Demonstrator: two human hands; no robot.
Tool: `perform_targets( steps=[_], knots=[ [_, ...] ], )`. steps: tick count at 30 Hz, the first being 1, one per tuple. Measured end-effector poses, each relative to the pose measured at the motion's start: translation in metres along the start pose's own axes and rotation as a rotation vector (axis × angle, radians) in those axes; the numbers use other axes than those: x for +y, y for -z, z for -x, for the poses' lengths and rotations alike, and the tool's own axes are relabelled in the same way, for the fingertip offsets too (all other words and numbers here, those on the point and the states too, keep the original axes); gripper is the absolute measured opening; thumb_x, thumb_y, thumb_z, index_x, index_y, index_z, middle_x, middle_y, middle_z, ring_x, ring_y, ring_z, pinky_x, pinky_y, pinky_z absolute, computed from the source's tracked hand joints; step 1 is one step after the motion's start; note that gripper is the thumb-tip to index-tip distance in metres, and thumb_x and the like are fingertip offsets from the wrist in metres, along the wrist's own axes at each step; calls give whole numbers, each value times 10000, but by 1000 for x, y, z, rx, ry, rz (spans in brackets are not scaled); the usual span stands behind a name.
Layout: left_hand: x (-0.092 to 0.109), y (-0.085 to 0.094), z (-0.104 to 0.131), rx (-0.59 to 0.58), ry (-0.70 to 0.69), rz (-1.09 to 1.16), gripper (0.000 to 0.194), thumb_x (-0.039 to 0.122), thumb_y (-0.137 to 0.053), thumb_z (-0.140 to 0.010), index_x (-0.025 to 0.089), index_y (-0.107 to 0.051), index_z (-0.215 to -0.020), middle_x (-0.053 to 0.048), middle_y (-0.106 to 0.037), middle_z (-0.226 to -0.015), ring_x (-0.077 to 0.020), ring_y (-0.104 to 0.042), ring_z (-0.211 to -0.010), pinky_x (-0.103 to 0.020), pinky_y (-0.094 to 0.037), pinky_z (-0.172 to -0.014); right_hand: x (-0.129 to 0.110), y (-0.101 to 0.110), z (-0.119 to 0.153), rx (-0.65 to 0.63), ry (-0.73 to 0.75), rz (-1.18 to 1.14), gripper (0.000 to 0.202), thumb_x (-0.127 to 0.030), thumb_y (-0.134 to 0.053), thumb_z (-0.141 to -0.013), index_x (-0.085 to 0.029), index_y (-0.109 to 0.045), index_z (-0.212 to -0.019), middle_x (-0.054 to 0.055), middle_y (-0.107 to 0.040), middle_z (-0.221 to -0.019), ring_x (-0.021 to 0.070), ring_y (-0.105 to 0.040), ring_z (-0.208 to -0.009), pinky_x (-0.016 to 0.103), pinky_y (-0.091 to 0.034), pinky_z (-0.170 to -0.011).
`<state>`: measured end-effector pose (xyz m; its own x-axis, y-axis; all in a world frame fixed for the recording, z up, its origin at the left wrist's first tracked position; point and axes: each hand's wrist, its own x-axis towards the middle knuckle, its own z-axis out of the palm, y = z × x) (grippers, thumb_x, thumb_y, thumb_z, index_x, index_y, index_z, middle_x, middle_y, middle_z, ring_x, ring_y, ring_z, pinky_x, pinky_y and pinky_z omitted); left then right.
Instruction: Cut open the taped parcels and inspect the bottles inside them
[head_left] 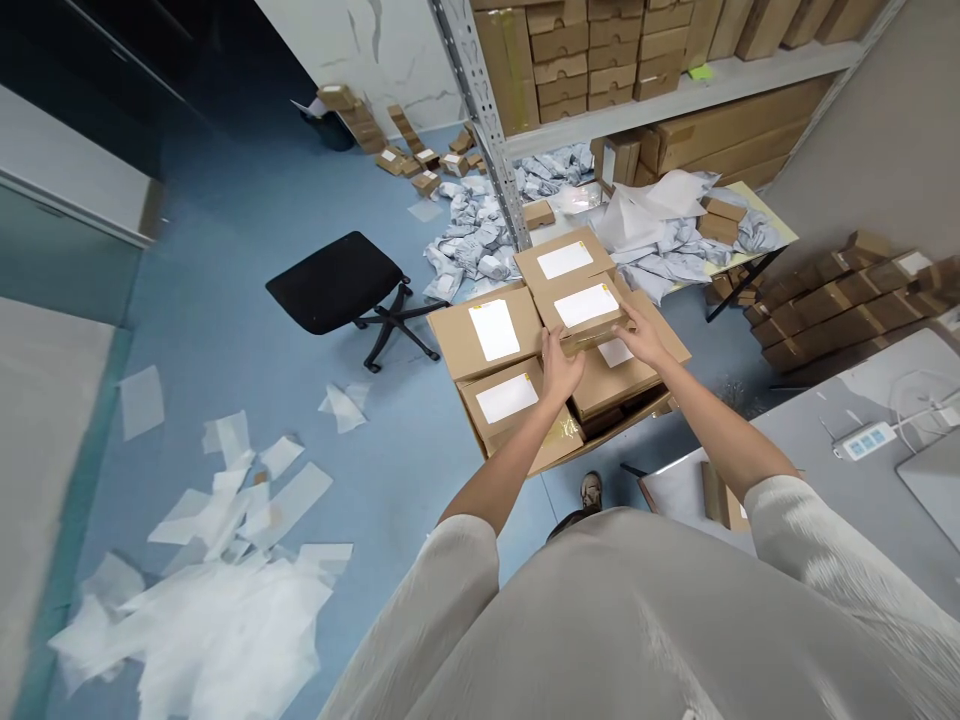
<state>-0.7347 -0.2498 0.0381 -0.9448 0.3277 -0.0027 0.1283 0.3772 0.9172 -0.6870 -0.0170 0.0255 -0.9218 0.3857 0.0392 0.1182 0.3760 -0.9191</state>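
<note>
Both hands grip a brown cardboard box (553, 294) with a white label (586, 305) on top. My left hand (561, 370) is closed at its near left corner. At the near right corner, the fingers of my right hand (642, 337) bend round the edge. Under and around it lie several other labelled boxes, such as the left box (457, 345), the near left box (487, 425) and the back box (541, 258). They fill a larger open carton (619, 432). The box's underside is hidden.
A black office chair (337, 280) stands to the left. White sheets (225, 630) litter the blue floor. Behind are grey bagged parcels (476, 235), a side table (772, 222) and a metal shelf (675, 100) of boxes. A desk (795, 470) with a power strip (864, 441) is at right.
</note>
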Motion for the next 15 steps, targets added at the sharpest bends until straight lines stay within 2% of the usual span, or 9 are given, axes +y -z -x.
perform_targets(
  steps=[4, 8, 11, 15],
  knots=[
    [3, -2, 8, 11, -40, 23, 660, 176, -726, -864, 255, -542, -1493, -119, -480, -1662, -327, -212, -1690, -537, -220, -1385, 0, 3, 10, 33, -25, -19, 895, -617, -770, -855, -229, -552, -1632, 109, -495, -1704, 349, -462, -1570, 504, -416, -1281],
    [10, -8, 24, 1, -75, 29, 666, 176, -727, -853, 246, -544, -1490, -137, -453, -1666, -344, -291, -1658, -529, -282, -1363, -2, 15, 30, 83, -53, -39, 878, -606, -758, -860, -201, -572, -1617, 120, -479, -1712, 357, -468, -1566, 486, -461, -1251],
    [19, -20, 39, -18, -129, 41, 676, 163, -720, -848, 256, -528, -1490, -135, -441, -1663, -339, -336, -1633, -527, -314, -1348, -5, 31, 50, 128, -72, -28, 866, -604, -754, -863, -187, -587, -1603, 125, -482, -1708, 370, -449, -1578, 497, -468, -1252],
    [36, -45, 60, -66, -157, 50, 639, 143, -715, -840, 258, -543, -1444, -131, -450, -1639, -338, -357, -1617, -521, -363, -1320, -5, 63, 86, 199, -85, -13, 817, -602, -723, -886, -208, -601, -1591, 104, -459, -1724, 367, -461, -1569, 500, -483, -1247]
  ],
)
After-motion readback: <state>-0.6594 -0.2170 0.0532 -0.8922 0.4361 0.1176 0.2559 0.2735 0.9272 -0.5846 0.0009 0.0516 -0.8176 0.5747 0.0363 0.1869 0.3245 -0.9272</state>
